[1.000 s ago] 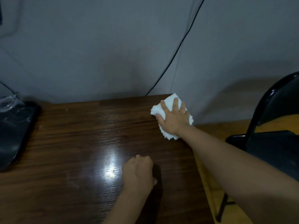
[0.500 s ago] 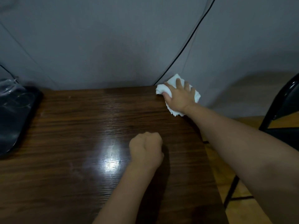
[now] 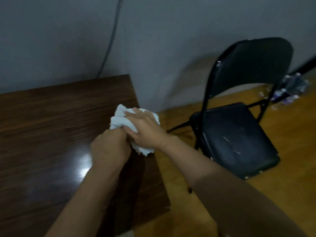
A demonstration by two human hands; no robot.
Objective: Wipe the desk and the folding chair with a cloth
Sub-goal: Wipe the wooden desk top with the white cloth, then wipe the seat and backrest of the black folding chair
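A crumpled white cloth (image 3: 119, 118) lies at the right edge of the dark wooden desk (image 3: 51, 117). My right hand (image 3: 147, 129) lies on top of it with fingers spread over the cloth. Touching the cloth's near side is my left hand (image 3: 109, 149), its fingers curled at the fabric. The black folding chair (image 3: 239, 134) stands unfolded on the floor to the right of the desk, its seat facing me.
A grey wall runs behind the desk, with a dark cable (image 3: 111, 40) hanging down it. The wooden floor (image 3: 290, 168) spreads around the chair. Several plastic bottles (image 3: 290, 88) lie on the floor behind the chair.
My right hand drew the cloth back from the desk's far corner toward me. My left hand moved from resting as a fist on the desk to the cloth. The view swung right, revealing the chair.
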